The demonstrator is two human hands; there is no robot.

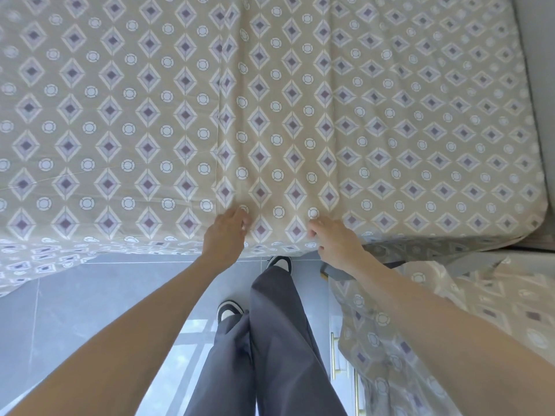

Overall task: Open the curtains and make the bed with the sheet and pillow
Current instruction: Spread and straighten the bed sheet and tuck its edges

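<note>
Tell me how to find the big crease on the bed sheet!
Look at the bed covered by the beige sheet with diamonds and circles. Near its middle, a thin crease runs straight to the left hand at the near edge. Folds beside it are soft; this one is sharp.

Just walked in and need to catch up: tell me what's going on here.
A person stands at the near edge of a bed, making it. The left hand and right hand both grip the patterned sheet there, close together. The sheet lies spread over the bed top with a few long creases. Its near edge hangs toward the tiled floor, and on the right a loose part drapes down in folds. No pillow or curtain is in view.
</note>
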